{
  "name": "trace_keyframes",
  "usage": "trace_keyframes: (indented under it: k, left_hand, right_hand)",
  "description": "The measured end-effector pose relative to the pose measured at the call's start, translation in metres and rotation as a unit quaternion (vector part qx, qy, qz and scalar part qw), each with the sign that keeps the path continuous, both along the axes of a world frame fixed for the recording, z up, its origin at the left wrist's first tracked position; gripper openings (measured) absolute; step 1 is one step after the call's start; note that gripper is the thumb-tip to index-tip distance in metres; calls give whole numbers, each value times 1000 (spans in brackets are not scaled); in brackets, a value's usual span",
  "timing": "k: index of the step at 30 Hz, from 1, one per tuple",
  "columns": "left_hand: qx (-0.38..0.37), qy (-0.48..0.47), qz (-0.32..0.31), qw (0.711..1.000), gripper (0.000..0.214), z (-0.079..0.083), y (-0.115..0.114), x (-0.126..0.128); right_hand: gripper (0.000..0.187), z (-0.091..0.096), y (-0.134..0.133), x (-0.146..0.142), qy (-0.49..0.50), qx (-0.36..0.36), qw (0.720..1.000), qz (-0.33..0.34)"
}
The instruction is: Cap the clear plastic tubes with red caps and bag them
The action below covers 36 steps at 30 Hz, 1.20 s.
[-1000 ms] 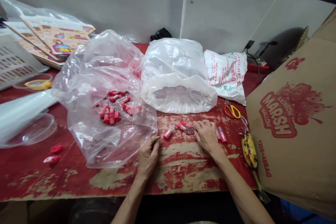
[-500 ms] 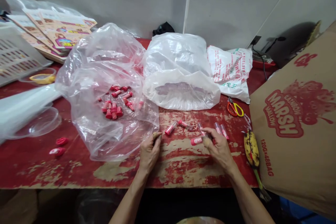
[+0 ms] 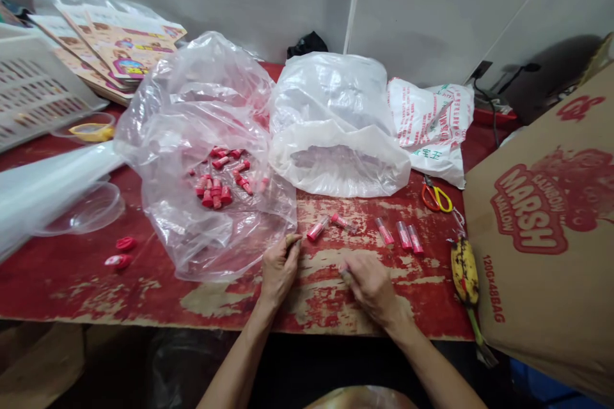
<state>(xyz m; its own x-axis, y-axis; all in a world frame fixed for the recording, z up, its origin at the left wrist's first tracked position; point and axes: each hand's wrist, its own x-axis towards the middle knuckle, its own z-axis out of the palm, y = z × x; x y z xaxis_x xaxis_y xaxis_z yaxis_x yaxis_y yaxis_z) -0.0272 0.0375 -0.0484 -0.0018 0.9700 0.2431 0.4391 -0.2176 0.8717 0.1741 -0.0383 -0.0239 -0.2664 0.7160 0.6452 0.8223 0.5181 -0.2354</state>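
Observation:
My left hand [image 3: 281, 271] rests at the edge of a clear plastic bag [image 3: 225, 249], fingers curled on a small tan item [image 3: 291, 240]. My right hand [image 3: 369, 284] lies on the bare table, fingertips bunched, and whatever they hold is too small to tell. Just beyond both hands, several small glass tubes with pink caps [image 3: 317, 229] lie in a loose row on the worn red table [image 3: 96, 287]. Inside the clear bag sits a heap of pink pieces [image 3: 213, 188], some standing and some on their sides.
A white plastic bag [image 3: 336, 121] and a printed bag [image 3: 432, 124] stand behind the tubes. Right of them lie orange-handled scissors [image 3: 434, 198], a spotted banana [image 3: 465, 271] and a cardboard carton [image 3: 542, 217]. A white crate [image 3: 43, 83] and printed cards [image 3: 115, 45] sit far left.
My right hand has moved left and toward me, and no tube shows in it now. Another pink-capped tube lies in the row on the table. My left hand has barely moved.

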Motion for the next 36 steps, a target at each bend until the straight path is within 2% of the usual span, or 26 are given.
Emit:
trace_keyframes:
  k: [4, 6, 8, 10, 12, 14, 15, 17, 19, 21, 23, 25, 27, 28, 30, 33, 36]
  left_hand:
    - [-6, -7, 1, 1000, 24, -2, 0, 0]
    - [-11, -3, -1, 1000, 24, -3, -1, 0]
    - [-12, 4, -2, 1000, 24, -4, -1, -1]
    - [-9, 7, -1, 1000, 24, -4, -1, -1]
    - [-6, 10, 1, 1000, 25, -4, -1, -1]
    - [-2, 8, 3, 1000, 24, -4, -1, -1]
    - [-1, 7, 3, 1000, 24, -4, 0, -1]
    - [1, 1, 2, 1000, 24, -4, 0, -1]
    - [3, -5, 3, 1000, 24, -4, 0, -1]
    - [3, -7, 4, 1000, 24, -4, 0, -1]
    - [1, -6, 4, 1000, 24, -5, 0, -1]
    - [1, -5, 3, 1000, 24, -5, 0, 0]
    - [4, -6, 4, 1000, 24, -4, 0, 0]
    - [5, -7, 5, 1000, 24, -4, 0, 0]
    - [4, -7, 7, 1000, 24, -4, 0, 0]
    - [1, -5, 8, 1000, 25, -4, 0, 0]
    - [-3, -4, 11, 1000, 25, -3, 0, 0]
  right_hand:
    - [40, -15, 2, -1, -1, -53, 998, -25]
    - [40, -19, 2, -1, 66, -90, 993, -39]
    - [39, -18, 2, 0, 190, -157, 969, -38]
    - [39, -16, 1, 0, 349, -235, 906, -39]
    - [40, -13, 1, -1, 498, -287, 818, -28]
    - [42, -11, 2, -2, 596, -307, 742, -1]
    - [41, -10, 3, -2, 624, -312, 716, 13]
    - [39, -9, 3, -3, 650, -314, 691, 29]
    - [35, -7, 1, -3, 641, -313, 700, 35]
    - [31, -5, -3, -4, 608, -303, 733, 30]
    - [27, -4, -7, -4, 548, -286, 786, 6]
    - [27, -5, -7, -4, 455, -248, 855, -9]
    - [31, -8, -5, -3, 340, -196, 920, 12]
    - [34, -10, -4, -2, 290, -171, 941, 29]
    - [38, -11, -1, -1, 241, -144, 959, 37]
    - [41, -12, -1, -1, 262, -135, 955, -2]
    - [40, -12, -1, -3, 251, -148, 956, 37]
